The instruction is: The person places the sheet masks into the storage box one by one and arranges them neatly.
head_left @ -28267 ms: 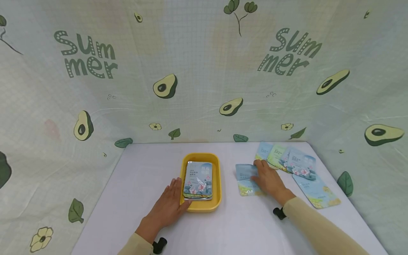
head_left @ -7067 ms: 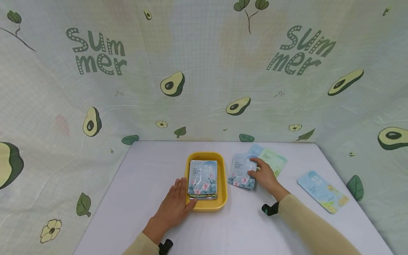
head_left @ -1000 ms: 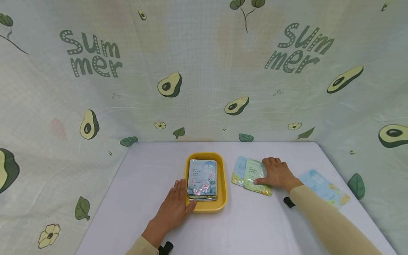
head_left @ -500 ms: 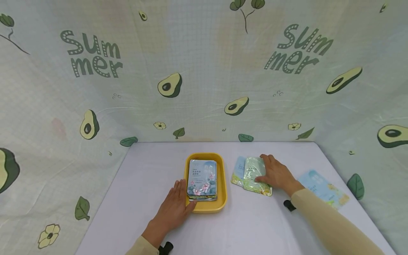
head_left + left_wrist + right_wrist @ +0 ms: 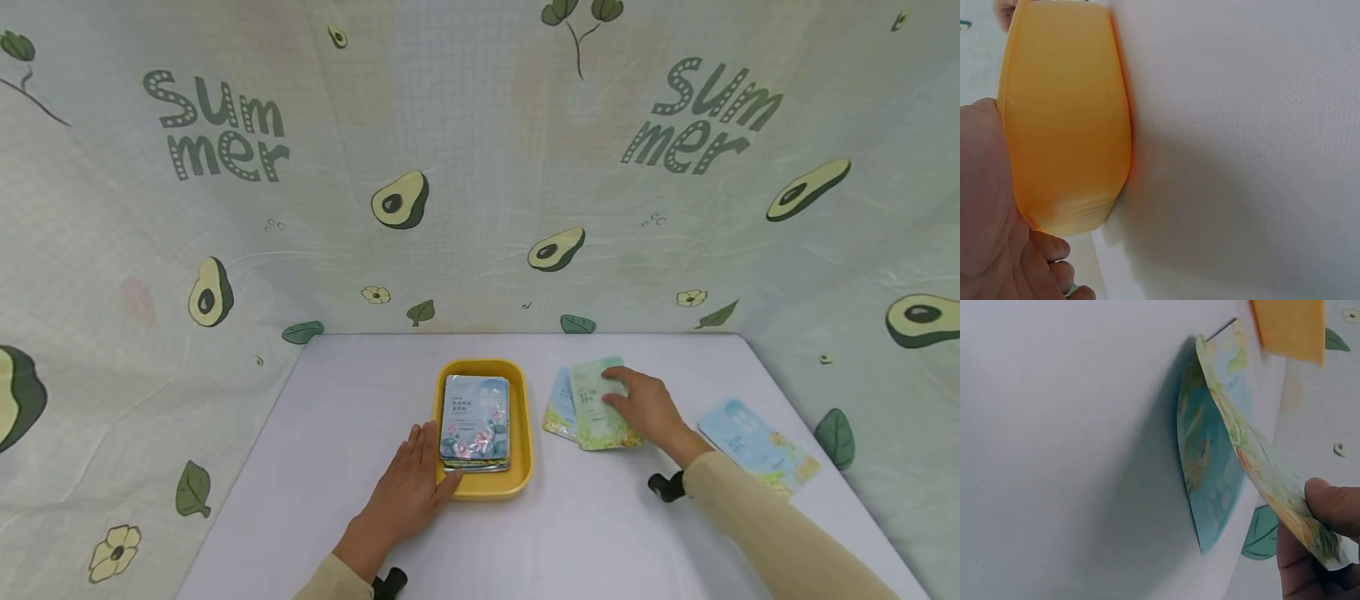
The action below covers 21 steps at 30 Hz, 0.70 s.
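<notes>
My right hand (image 5: 651, 410) pinches a green face mask packet (image 5: 596, 408) between thumb and fingers. In the right wrist view the green packet (image 5: 1254, 453) tilts up at the held side, above a blue face mask packet (image 5: 1213, 487). That blue packet (image 5: 558, 408) lies on the table, partly hidden by the green one. My left hand (image 5: 401, 492) rests with straight fingers along the left side of a yellow tray (image 5: 523, 442), thumb at its front rim. Inside the tray lies a stack of face mask packets (image 5: 475, 417), a blue floral one on top.
Another blue packet (image 5: 757, 450) lies flat at the right of the white table (image 5: 570, 542), near my right forearm. A patterned cloth (image 5: 465, 125) hangs behind and at both sides of the table.
My right hand has lifted one side of the green packet and turned it, uncovering less of the blue one. Earlier, more packets lay on the right. My left hand stays by the tray.
</notes>
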Available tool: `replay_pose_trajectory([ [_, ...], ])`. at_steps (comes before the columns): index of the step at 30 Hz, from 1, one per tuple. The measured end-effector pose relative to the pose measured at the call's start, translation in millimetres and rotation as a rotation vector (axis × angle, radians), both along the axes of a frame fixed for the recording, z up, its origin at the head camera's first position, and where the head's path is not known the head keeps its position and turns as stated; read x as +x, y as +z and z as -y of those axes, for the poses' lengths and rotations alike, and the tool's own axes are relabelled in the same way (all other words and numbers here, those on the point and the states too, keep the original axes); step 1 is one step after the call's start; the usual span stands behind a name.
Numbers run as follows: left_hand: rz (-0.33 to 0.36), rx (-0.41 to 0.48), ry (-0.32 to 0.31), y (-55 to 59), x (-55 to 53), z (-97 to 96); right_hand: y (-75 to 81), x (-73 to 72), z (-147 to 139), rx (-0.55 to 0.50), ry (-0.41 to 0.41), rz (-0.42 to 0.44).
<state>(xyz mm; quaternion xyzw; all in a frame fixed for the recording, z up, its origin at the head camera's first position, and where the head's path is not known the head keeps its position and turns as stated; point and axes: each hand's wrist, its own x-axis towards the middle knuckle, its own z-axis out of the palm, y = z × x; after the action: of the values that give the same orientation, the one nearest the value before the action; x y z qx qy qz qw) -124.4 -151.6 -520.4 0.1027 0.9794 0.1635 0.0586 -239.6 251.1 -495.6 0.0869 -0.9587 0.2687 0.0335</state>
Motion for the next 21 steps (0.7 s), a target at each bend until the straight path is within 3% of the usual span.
replay_pose_trajectory([
  [7,-0.002,0.009,0.000,0.7,0.1,0.4,-0.7,-5.9,-1.7,-0.074,-0.022,0.164],
  [12,0.003,0.007,-0.002,1.1,0.3,0.7,-5.5,-6.1,-5.6,-0.086,-0.019,0.185],
  [21,0.009,0.023,-0.004,2.8,1.1,-0.3,-10.9,-5.6,-12.1,-0.202,-0.134,0.255],
])
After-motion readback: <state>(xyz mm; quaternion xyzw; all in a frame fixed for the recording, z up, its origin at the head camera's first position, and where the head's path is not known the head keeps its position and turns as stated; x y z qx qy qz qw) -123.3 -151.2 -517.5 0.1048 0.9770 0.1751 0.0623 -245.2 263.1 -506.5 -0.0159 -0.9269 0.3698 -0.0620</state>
